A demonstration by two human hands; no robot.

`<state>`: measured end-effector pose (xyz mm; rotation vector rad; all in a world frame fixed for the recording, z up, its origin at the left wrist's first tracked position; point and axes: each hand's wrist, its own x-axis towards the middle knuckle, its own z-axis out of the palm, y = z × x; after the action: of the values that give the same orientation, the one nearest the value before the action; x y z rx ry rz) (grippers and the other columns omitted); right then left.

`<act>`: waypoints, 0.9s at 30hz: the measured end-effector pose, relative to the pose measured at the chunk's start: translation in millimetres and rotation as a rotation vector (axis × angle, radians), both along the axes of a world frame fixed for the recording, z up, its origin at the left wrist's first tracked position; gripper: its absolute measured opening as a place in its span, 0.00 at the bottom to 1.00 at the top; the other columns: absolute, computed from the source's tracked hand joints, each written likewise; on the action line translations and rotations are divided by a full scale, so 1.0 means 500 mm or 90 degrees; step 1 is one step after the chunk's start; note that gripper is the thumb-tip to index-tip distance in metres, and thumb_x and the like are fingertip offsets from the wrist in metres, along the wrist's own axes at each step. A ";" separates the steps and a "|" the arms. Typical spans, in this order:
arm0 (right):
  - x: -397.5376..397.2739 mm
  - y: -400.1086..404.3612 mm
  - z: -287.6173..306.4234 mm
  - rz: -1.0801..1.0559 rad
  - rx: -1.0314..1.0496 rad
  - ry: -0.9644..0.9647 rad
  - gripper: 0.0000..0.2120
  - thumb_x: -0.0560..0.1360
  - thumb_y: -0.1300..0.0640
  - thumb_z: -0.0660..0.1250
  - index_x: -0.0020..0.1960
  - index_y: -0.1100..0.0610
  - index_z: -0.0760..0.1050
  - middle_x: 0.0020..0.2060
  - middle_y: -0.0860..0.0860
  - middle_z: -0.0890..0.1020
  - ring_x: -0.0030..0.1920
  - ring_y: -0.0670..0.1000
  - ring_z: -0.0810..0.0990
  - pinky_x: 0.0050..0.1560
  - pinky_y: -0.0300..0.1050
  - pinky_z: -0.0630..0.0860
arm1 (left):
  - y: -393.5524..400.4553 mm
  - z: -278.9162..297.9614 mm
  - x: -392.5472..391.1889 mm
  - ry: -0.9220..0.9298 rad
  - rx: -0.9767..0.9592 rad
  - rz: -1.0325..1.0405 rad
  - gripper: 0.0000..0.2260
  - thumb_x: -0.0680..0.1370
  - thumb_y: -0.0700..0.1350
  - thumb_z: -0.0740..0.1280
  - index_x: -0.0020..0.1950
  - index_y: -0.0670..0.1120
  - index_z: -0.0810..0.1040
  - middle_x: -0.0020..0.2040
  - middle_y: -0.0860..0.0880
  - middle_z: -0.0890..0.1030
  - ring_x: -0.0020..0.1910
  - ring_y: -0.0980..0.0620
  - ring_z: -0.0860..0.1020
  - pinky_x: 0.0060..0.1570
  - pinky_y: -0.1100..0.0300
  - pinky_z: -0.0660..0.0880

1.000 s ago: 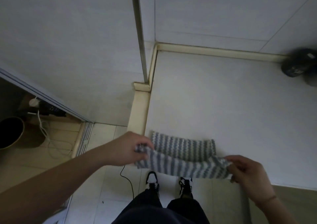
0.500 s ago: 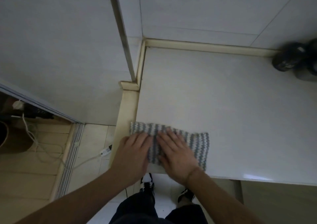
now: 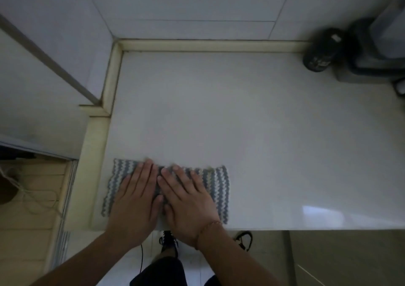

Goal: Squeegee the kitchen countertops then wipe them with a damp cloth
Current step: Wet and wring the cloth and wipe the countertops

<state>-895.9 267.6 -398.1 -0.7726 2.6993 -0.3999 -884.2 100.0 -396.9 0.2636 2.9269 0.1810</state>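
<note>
Grey-and-white cloth: a zigzag-striped knitted cloth (image 3: 215, 181) lies folded flat on the counter, under both palms, its ends showing left of the left hand and right of the right hand.
Left hand: the left hand (image 3: 134, 198) lies flat with straight fingers (image 3: 145, 171) pressing the cloth; it grips nothing.
Right hand: the right hand (image 3: 187, 198), just beside the left with thumbs nearly touching, is likewise spread flat on the cloth, a thin bracelet at its wrist.
Counter: the pale glossy white countertop (image 3: 241, 121) stretches ahead of and to the right of the hands; the cloth sits at its near left corner, close to the front edge.
Trim: a cream raised edging strip (image 3: 208, 44) runs along the back wall, far ahead of the fingertips, and down the left side.
Far right: a dark round container (image 3: 322, 51) and a blurred grey appliance (image 3: 377, 51) stand well apart from the hands.
Progress: no squeegee is in view, so I judge the wiping stage is just starting; nearly the whole surface ahead looks left to cover. Whether the cloth is damp cannot be told.
</note>
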 end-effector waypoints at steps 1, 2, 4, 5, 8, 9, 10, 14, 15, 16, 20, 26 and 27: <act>-0.005 0.034 -0.001 -0.004 0.001 -0.004 0.28 0.80 0.46 0.49 0.78 0.54 0.54 0.78 0.48 0.53 0.79 0.52 0.46 0.74 0.56 0.43 | 0.033 -0.001 -0.007 0.001 0.000 -0.003 0.29 0.81 0.55 0.46 0.78 0.40 0.56 0.79 0.45 0.53 0.78 0.47 0.53 0.74 0.47 0.54; -0.009 0.071 -0.004 -0.006 0.001 -0.003 0.28 0.80 0.46 0.49 0.78 0.53 0.54 0.78 0.47 0.53 0.79 0.52 0.47 0.74 0.56 0.43 | 0.068 -0.004 -0.016 0.002 -0.001 -0.011 0.29 0.81 0.56 0.46 0.78 0.40 0.56 0.79 0.44 0.53 0.78 0.47 0.53 0.73 0.47 0.55; -0.021 0.158 -0.008 -0.008 0.007 0.002 0.29 0.80 0.45 0.49 0.78 0.52 0.53 0.78 0.47 0.53 0.79 0.52 0.47 0.74 0.56 0.44 | 0.147 -0.012 -0.032 0.008 -0.002 -0.033 0.30 0.81 0.56 0.47 0.78 0.40 0.56 0.79 0.43 0.54 0.78 0.47 0.54 0.73 0.46 0.57; -0.028 0.204 -0.008 -0.013 0.015 0.002 0.29 0.80 0.45 0.50 0.79 0.52 0.53 0.78 0.47 0.53 0.79 0.52 0.47 0.74 0.56 0.45 | 0.191 -0.014 -0.042 0.011 0.001 -0.044 0.30 0.81 0.56 0.47 0.78 0.40 0.57 0.79 0.43 0.54 0.77 0.46 0.54 0.73 0.47 0.57; -0.048 0.350 -0.007 -0.044 0.034 0.002 0.30 0.80 0.44 0.50 0.79 0.51 0.51 0.78 0.45 0.50 0.79 0.50 0.43 0.75 0.56 0.44 | 0.335 -0.017 -0.075 0.030 0.016 -0.074 0.30 0.81 0.56 0.48 0.77 0.40 0.57 0.78 0.43 0.55 0.77 0.46 0.55 0.73 0.49 0.55; -0.053 0.401 -0.006 -0.060 0.040 0.005 0.30 0.80 0.44 0.50 0.79 0.50 0.50 0.78 0.45 0.49 0.78 0.50 0.42 0.75 0.55 0.43 | 0.386 -0.017 -0.087 0.035 0.024 -0.087 0.29 0.81 0.56 0.48 0.77 0.40 0.57 0.78 0.43 0.55 0.77 0.47 0.56 0.73 0.49 0.55; -0.057 0.453 -0.006 -0.077 0.047 0.012 0.30 0.79 0.44 0.50 0.79 0.50 0.50 0.78 0.45 0.49 0.78 0.49 0.42 0.75 0.55 0.43 | 0.440 -0.017 -0.099 0.041 0.035 -0.100 0.29 0.81 0.56 0.48 0.77 0.40 0.57 0.78 0.43 0.55 0.77 0.47 0.56 0.73 0.50 0.55; -0.066 0.672 -0.003 -0.150 0.089 0.030 0.30 0.80 0.43 0.47 0.79 0.49 0.48 0.78 0.45 0.49 0.78 0.49 0.42 0.76 0.54 0.42 | 0.662 -0.014 -0.145 0.051 0.069 -0.175 0.29 0.81 0.56 0.48 0.78 0.40 0.57 0.78 0.43 0.56 0.77 0.47 0.56 0.73 0.51 0.53; -0.063 0.728 -0.002 -0.176 0.100 0.032 0.29 0.80 0.43 0.46 0.79 0.48 0.47 0.78 0.44 0.48 0.78 0.49 0.42 0.76 0.53 0.41 | 0.718 -0.013 -0.154 0.048 0.076 -0.195 0.29 0.81 0.56 0.47 0.78 0.41 0.56 0.78 0.43 0.55 0.77 0.47 0.55 0.73 0.51 0.51; -0.058 0.782 -0.002 -0.201 0.108 0.036 0.29 0.80 0.42 0.45 0.79 0.48 0.47 0.78 0.44 0.48 0.78 0.48 0.42 0.76 0.52 0.41 | 0.774 -0.012 -0.160 0.044 0.084 -0.213 0.30 0.81 0.56 0.46 0.78 0.41 0.54 0.79 0.44 0.54 0.78 0.47 0.53 0.74 0.52 0.48; -0.020 0.946 -0.001 -0.306 0.123 0.039 0.29 0.80 0.43 0.46 0.79 0.47 0.47 0.78 0.42 0.48 0.78 0.47 0.44 0.76 0.49 0.41 | 0.959 -0.011 -0.165 0.014 0.100 -0.282 0.30 0.80 0.56 0.42 0.79 0.43 0.49 0.79 0.45 0.47 0.78 0.49 0.46 0.76 0.52 0.42; 0.051 0.977 -0.010 -0.403 0.095 0.066 0.30 0.78 0.45 0.48 0.79 0.49 0.50 0.78 0.46 0.52 0.78 0.49 0.47 0.76 0.44 0.44 | 1.023 -0.007 -0.128 0.004 0.103 -0.319 0.29 0.80 0.55 0.47 0.79 0.45 0.53 0.80 0.45 0.49 0.78 0.47 0.46 0.76 0.49 0.44; 0.060 0.968 -0.010 -0.403 0.095 0.077 0.31 0.77 0.46 0.49 0.79 0.51 0.53 0.78 0.48 0.55 0.78 0.51 0.50 0.76 0.47 0.47 | 1.015 -0.006 -0.119 0.003 0.107 -0.320 0.29 0.80 0.55 0.48 0.79 0.44 0.53 0.80 0.44 0.48 0.78 0.46 0.46 0.76 0.48 0.44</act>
<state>-865.7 751.8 -403.0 0.1225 2.9966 -0.2835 -943.8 607.4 -399.8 1.0057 2.7419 0.3450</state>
